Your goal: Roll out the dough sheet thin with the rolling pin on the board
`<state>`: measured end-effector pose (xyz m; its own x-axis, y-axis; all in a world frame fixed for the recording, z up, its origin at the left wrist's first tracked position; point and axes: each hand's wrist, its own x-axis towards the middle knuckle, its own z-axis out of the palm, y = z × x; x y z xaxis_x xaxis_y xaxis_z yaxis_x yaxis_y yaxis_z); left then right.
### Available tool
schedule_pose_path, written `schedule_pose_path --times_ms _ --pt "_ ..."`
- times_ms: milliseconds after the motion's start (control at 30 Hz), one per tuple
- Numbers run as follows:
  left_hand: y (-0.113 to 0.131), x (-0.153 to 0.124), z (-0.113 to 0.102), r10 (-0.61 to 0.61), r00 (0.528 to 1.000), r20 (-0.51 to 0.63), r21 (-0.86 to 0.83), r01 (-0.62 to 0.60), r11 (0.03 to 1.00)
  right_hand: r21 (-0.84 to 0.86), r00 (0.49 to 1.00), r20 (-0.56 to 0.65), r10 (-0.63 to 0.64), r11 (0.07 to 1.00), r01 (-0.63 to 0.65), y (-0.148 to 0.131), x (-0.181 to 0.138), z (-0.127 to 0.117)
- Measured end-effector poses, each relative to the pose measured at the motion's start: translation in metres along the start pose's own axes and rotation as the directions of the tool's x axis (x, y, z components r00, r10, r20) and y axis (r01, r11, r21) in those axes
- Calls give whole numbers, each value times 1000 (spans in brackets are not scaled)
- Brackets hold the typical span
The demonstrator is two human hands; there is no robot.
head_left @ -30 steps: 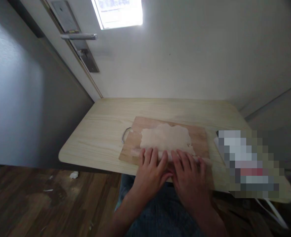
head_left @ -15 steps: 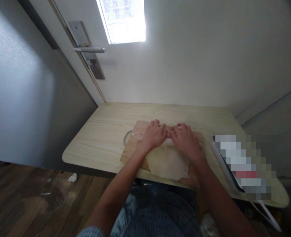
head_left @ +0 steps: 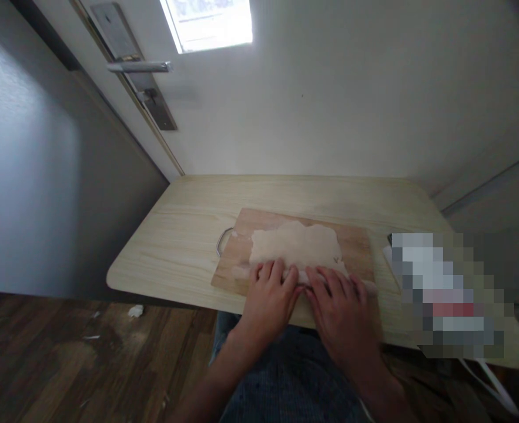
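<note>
A thin, pale sheet of dough (head_left: 294, 245) with an uneven edge lies spread on a wooden cutting board (head_left: 358, 247). Across its near edge runs a pale rolling pin (head_left: 242, 272), mostly covered by my fingers. My left hand (head_left: 268, 302) has its fingers curled over the pin's left half. Beside it, my right hand (head_left: 342, 311) bends over the right half, the thumbs close together near the middle. A small dark mark shows on the dough's right side. The board's metal handle (head_left: 223, 241) sticks out at the left.
The board rests on a light wooden table (head_left: 162, 235) against a white door (head_left: 351, 100) with a metal lever handle (head_left: 140, 67). A blurred-out object (head_left: 448, 294) lies at the table's right. White scraps (head_left: 136, 311) are on the wooden floor.
Both hands have drawn the rolling pin from the board's far side toward me. The dough now shows beyond my hands instead of in front of them. The view has tipped slightly downward.
</note>
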<state>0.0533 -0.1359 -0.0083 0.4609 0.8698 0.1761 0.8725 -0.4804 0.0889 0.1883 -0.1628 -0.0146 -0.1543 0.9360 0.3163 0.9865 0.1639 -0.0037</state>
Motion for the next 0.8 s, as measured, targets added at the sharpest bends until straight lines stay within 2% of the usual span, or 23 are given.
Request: schedule_pose_path --times_ms 100,200,267,367,433,500,567,700,800 --pt "-11 24 1 30 999 -33 26 -29 999 -12 1000 14 -3 1000 3 10 22 3" --pt "-25 60 4 50 994 -96 -6 -51 999 26 998 1 -55 998 55 23 55 10" --pt "-33 86 7 29 993 -116 -35 -34 999 54 999 -1 -43 998 43 33 80 18" --pt "-43 117 11 8 998 -65 -70 -12 997 85 999 34 1 996 -4 44 110 29" --pt "-45 127 11 -3 1000 -20 -74 1 997 91 998 59 16 996 -21 48 119 32" --pt "-44 122 9 10 1000 -11 -67 -11 998 91 998 55 10 996 -15 47 116 29" --pt "-39 104 5 39 999 -32 -61 -41 997 91 999 45 -10 996 6 40 100 21" --pt "-21 48 -3 109 994 1 -97 -108 989 65 997 71 7 998 -12 17 46 4" --pt "-5 10 -3 58 998 4 -79 -57 995 11 1000 -4 -6 1000 6 1 7 1"
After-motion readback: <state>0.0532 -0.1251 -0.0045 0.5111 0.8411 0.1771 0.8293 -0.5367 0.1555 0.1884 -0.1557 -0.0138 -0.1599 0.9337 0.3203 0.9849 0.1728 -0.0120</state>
